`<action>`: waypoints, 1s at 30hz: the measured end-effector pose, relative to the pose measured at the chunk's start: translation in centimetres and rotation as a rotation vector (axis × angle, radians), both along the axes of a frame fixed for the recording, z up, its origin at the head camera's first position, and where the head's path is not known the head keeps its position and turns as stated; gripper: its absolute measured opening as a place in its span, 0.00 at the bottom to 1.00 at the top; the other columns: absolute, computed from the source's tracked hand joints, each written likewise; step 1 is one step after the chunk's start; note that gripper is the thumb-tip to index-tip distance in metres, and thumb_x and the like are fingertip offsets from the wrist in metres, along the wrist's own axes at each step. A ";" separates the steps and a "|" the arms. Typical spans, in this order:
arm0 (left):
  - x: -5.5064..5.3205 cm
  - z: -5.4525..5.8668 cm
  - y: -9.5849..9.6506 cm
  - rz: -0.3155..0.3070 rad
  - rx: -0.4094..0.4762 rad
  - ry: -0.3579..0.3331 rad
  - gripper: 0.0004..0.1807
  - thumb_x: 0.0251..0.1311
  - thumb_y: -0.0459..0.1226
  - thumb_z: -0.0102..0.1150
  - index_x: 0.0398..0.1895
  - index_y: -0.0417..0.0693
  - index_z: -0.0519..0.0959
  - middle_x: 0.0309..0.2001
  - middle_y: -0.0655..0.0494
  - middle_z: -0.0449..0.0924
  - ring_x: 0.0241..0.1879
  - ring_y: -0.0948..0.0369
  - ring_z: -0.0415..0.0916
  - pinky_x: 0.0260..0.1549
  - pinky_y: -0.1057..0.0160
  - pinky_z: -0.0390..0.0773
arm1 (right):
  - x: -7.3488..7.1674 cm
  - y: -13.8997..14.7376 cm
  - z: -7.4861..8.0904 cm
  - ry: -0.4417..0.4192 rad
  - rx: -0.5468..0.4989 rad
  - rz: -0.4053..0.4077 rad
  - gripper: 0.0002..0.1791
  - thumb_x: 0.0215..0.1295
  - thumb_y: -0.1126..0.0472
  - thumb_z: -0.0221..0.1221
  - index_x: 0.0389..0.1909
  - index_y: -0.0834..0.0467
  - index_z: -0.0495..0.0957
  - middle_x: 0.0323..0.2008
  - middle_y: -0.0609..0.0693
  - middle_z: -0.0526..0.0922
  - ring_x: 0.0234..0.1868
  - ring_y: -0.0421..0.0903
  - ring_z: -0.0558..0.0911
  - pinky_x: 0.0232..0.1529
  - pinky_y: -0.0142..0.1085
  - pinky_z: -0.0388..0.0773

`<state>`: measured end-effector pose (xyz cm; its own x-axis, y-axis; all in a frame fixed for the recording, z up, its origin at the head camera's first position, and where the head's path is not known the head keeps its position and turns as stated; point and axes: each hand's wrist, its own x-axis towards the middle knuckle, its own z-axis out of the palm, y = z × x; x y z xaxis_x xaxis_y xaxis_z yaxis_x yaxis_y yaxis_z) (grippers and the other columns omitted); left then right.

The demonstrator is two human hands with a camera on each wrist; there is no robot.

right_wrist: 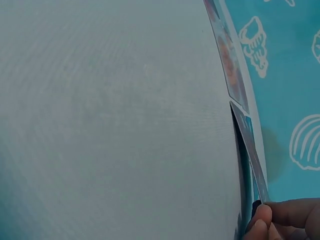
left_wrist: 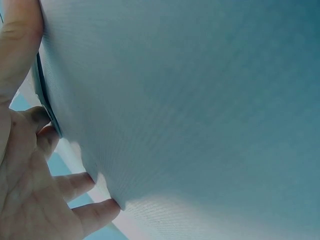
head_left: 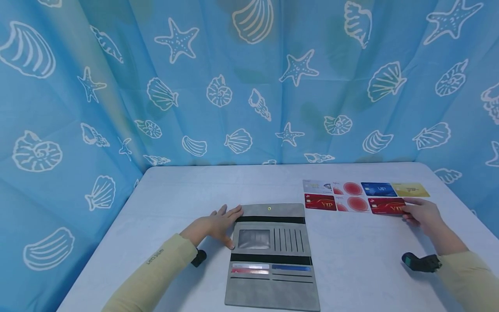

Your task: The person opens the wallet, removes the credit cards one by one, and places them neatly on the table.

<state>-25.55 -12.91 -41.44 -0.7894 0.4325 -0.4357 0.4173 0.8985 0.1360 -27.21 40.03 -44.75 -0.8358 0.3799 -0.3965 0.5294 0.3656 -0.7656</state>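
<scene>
A grey card wallet (head_left: 269, 290) lies unfolded on the table, with a clear window (head_left: 254, 239) and card slots; a few cards (head_left: 250, 269) show in its lower slots. My left hand (head_left: 216, 225) rests at the wallet's upper left edge, its fingers spread and touching the edge and the cloth. On the right, my right hand (head_left: 422, 214) pinches the right end of a red VIP card (head_left: 386, 206) between thumb and fingers. In the right wrist view that card (right_wrist: 250, 150) is tilted, its near end raised off the table.
Beside the held card lie a red VIP card (head_left: 319, 202), cards with red circles (head_left: 352, 203), a silver card (head_left: 316, 186), a blue VIP card (head_left: 378, 189) and a gold card (head_left: 411, 190). A white cloth covers the table (head_left: 187, 186); a blue shell-print curtain (head_left: 249, 86) hangs behind.
</scene>
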 end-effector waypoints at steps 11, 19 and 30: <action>-0.1 -0.1 0.0 -0.001 -0.001 -0.005 0.57 0.41 0.52 0.69 0.72 0.52 0.44 0.73 0.56 0.36 0.71 0.45 0.34 0.65 0.42 0.46 | -0.8 -0.3 -0.6 -0.008 0.232 0.044 0.30 0.65 0.60 0.53 0.58 0.77 0.57 0.46 0.73 0.67 0.22 0.44 0.76 0.18 0.25 0.71; -0.1 -0.2 0.0 0.010 0.003 -0.007 0.57 0.42 0.52 0.69 0.72 0.52 0.45 0.73 0.57 0.37 0.71 0.45 0.34 0.65 0.43 0.45 | -1.0 -1.1 0.4 -0.061 0.332 0.090 0.28 0.64 0.60 0.54 0.50 0.82 0.58 0.28 0.65 0.74 0.18 0.43 0.74 0.19 0.28 0.70; 0.0 0.0 0.0 0.011 0.007 -0.011 0.57 0.42 0.52 0.69 0.72 0.51 0.45 0.73 0.56 0.37 0.71 0.45 0.34 0.65 0.43 0.45 | -1.4 -2.0 1.2 -0.103 0.328 0.063 0.33 0.66 0.62 0.51 0.56 0.84 0.50 0.20 0.60 0.72 0.18 0.46 0.76 0.22 0.29 0.71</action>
